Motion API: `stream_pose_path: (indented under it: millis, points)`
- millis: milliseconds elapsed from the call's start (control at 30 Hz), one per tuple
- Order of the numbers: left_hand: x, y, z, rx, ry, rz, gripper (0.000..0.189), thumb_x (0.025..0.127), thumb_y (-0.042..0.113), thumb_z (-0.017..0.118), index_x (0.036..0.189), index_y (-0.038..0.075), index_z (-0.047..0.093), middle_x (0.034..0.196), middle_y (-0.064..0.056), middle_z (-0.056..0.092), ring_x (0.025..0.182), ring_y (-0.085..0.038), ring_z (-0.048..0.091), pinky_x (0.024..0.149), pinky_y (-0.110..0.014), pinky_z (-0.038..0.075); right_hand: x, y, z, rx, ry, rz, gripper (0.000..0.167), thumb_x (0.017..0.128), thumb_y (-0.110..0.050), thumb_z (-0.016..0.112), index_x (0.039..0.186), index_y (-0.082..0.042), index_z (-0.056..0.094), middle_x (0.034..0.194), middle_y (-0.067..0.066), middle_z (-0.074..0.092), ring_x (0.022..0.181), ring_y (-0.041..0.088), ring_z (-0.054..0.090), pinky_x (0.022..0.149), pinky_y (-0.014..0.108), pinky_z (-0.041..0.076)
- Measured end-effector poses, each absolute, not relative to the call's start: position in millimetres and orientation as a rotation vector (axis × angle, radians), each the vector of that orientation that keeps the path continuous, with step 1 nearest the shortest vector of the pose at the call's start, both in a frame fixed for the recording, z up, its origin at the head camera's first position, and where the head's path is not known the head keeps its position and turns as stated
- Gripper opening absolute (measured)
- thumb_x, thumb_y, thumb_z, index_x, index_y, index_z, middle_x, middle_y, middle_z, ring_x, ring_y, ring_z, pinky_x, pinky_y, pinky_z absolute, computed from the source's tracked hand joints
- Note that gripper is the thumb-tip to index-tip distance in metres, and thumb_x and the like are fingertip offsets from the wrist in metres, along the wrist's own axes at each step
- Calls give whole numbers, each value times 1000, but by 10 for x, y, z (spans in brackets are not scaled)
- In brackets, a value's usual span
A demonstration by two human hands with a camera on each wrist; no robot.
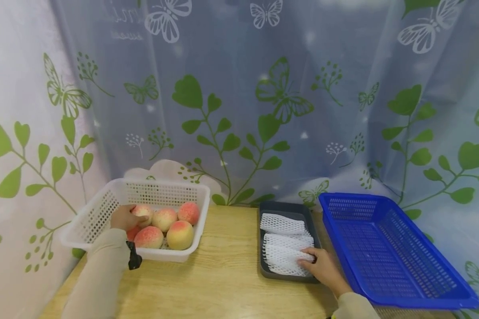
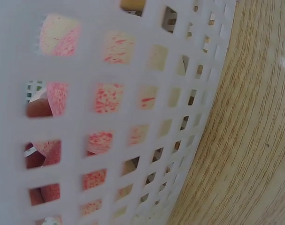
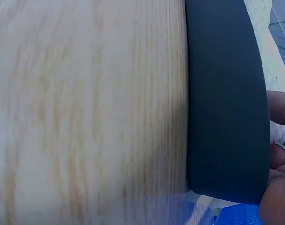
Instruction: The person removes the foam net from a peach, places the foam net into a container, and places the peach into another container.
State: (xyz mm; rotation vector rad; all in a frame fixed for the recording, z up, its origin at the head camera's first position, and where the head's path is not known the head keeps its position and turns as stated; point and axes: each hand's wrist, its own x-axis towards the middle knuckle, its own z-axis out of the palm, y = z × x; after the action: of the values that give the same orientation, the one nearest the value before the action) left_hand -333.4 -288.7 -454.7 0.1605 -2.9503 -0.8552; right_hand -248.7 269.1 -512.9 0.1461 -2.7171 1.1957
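Observation:
Inside the white basket (image 1: 201, 212) on the left lie several pink-and-yellow peaches (image 1: 180, 235). My left hand (image 1: 123, 218) reaches over the basket's front rim and grips a peach (image 1: 143, 210) at the back left of the group. In the left wrist view the basket wall hides most of that hand. White foam net sleeves (image 1: 285, 254) lie in a dark grey tray (image 1: 263, 274) right of centre. With thumb and fingers, my right hand (image 1: 322, 267) pinches the right edge of the front sleeve. The tray wall partly covers these fingers in the right wrist view.
A blue plastic basket (image 1: 395, 252) stands right of the tray, close to my right forearm. Bare wooden tabletop (image 1: 227, 248) lies between the white basket and the tray. A patterned curtain (image 1: 231, 110) hangs behind the table.

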Motion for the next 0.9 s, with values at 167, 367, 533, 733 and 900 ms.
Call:
stream_pose_path:
  millis: [167, 367, 533, 733, 900]
  points:
    - [-3351, -2903, -4594, 184, -2945, -889, 70, 85, 24, 70, 132, -19, 41, 131, -40, 43, 117, -55, 44, 98, -59, 40, -2509, 2701, -5141, 141, -2726, 1187, 27, 74, -5, 80, 99, 2, 72, 84, 6, 69, 62, 3, 47, 56, 20, 44]
    - [-3364, -2948, -4554, 129, -2964, -880, 66, 85, 23, 70, 127, -21, 44, 127, -41, 47, 112, -54, 48, 93, -58, 44, -2528, 2693, -5097, 154, -2749, 1179, 32, 77, -8, 79, 106, 2, 71, 71, -1, 58, 56, 4, 41, 51, 20, 39]
    - [-3332, -3010, -4484, 56, -3025, -854, 70, 86, 24, 67, 128, -24, 40, 129, -42, 43, 116, -56, 44, 95, -59, 42, -2530, 2719, -4997, 223, -2796, 1149, 36, 79, -13, 78, 112, -1, 69, 65, -3, 50, 56, 4, 39, 49, 21, 37]
    - [-3319, -3049, -4364, -47, -3004, -916, 72, 87, 23, 67, 131, -25, 36, 133, -43, 38, 119, -57, 40, 97, -61, 39, -2562, 2753, -4739, 351, -2852, 1092, 41, 83, -21, 76, 118, -4, 66, 105, 12, 69, 92, 23, 65, 75, 35, 55]
    - [-3337, -3015, -4131, -120, -2990, -905, 74, 88, 25, 68, 135, -22, 34, 136, -42, 34, 123, -58, 36, 99, -63, 37, -2565, 2795, -4396, 409, -2881, 1063, 49, 88, -30, 69, 127, -2, 60, 128, 22, 59, 114, 42, 57, 90, 51, 51]
